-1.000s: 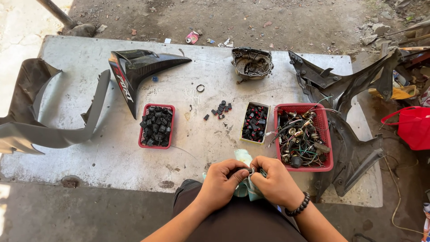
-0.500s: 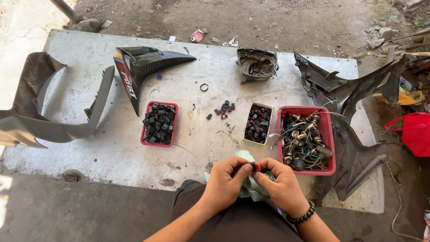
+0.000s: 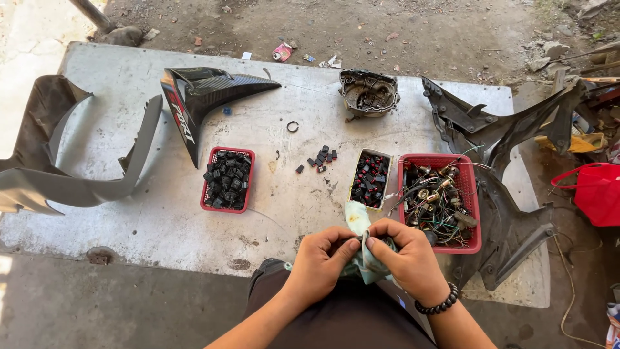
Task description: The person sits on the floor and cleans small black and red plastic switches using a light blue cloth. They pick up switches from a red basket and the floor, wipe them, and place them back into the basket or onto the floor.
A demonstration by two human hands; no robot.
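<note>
My left hand [image 3: 321, 260] and my right hand [image 3: 405, 253] meet at the near edge of a concrete slab [image 3: 161, 223], both pinching a pale green cloth [image 3: 363, 258] that is wrapped around a small part I cannot make out. A black bead bracelet sits on my right wrist. Just beyond my hands stand a small box of black and red parts [image 3: 370, 179] and a red basket of wires and bulb sockets [image 3: 440, 201].
A red basket of small black parts [image 3: 226, 179] sits left of centre, with loose black pieces [image 3: 320, 158] and a ring [image 3: 292, 126] nearby. Motorcycle fairing panels lie at the left [image 3: 71, 161], back [image 3: 203, 97] and right [image 3: 497, 168]. A metal engine cover [image 3: 369, 92] sits at the back, a red bag [image 3: 597, 192] far right.
My fingers have shifted on the cloth, and the small red part seen between them half a second ago is now covered. The view has tilted slightly.
</note>
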